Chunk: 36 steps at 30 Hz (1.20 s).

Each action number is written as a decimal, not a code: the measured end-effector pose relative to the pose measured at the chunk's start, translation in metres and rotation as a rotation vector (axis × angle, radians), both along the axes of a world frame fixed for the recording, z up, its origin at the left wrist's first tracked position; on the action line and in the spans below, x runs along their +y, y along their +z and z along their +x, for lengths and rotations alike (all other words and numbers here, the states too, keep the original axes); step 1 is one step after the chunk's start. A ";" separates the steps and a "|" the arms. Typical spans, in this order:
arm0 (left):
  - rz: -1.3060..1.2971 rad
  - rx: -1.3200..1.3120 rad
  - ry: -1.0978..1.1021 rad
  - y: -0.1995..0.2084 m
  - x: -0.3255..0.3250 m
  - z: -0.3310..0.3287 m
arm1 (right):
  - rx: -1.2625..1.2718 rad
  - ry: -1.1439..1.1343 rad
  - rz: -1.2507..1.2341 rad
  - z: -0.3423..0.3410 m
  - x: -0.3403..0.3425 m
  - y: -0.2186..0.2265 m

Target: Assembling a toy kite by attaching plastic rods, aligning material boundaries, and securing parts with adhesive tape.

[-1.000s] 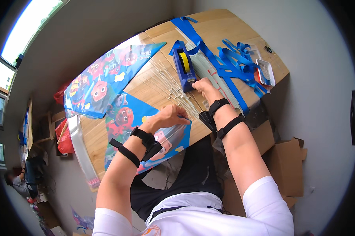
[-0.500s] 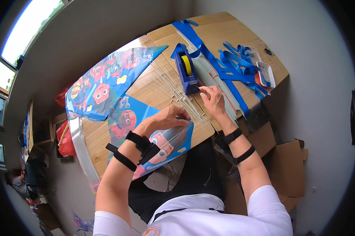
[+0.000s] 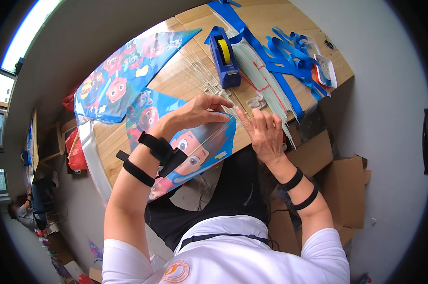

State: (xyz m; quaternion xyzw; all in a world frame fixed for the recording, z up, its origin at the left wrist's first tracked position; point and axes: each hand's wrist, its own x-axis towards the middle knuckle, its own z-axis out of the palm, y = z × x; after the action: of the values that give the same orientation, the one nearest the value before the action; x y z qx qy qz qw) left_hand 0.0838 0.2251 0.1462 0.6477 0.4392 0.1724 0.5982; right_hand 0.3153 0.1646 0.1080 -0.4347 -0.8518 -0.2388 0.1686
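Note:
A triangular printed plastic sheet [image 3: 190, 149], like a kite sail with cartoon faces, lies in front of me, partly over the table's near edge. A thin pale rod runs along it toward its right corner. My left hand [image 3: 199, 112] is over that corner, its thumb touching the sheet and its index finger stretched out apart from it. Close to its fingertips is my right hand [image 3: 267, 137], index finger extended and the other fingers loosely bent. Whether a bit of tape clings to that fingertip is too small to tell. A blue tape dispenser [image 3: 230, 78] with a yellow roll core stands just beyond.
Several loose rods [image 3: 207, 78] lie left of the dispenser, and a thick rod bundle [image 3: 259, 71] to its right. Blue ribbon [image 3: 292, 59] and a white tray [image 3: 325, 71] sit farther right. Another printed sheet [image 3: 114, 85] covers the far left. Cardboard boxes [image 3: 342, 191] stand below right.
My right hand has left the dispenser's front edge and come nearer to me, beside the left fingertips and sheet corner. Its index finger has straightened. The whole view has shifted slightly.

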 end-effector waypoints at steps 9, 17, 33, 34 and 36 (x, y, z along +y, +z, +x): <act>0.002 0.007 -0.031 -0.005 0.002 -0.005 | -0.013 -0.027 0.016 -0.005 -0.013 -0.003; -0.013 0.058 -0.038 -0.002 0.003 -0.003 | 0.017 -0.022 0.039 -0.007 -0.014 -0.002; 0.128 0.117 -0.063 -0.012 0.001 -0.002 | 0.109 0.150 0.069 0.009 -0.010 -0.005; 0.143 0.154 -0.059 -0.013 0.002 -0.001 | 0.254 0.255 0.054 0.013 -0.009 -0.005; 0.154 0.192 -0.055 -0.018 0.002 -0.002 | 0.303 0.281 0.109 0.017 -0.003 0.002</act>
State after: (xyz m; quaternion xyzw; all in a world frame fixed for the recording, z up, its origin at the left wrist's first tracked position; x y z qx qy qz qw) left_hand 0.0823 0.2269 0.1284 0.7171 0.4618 0.1263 0.5065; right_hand 0.3320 0.1612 0.1098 -0.3327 -0.8548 -0.1907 0.3497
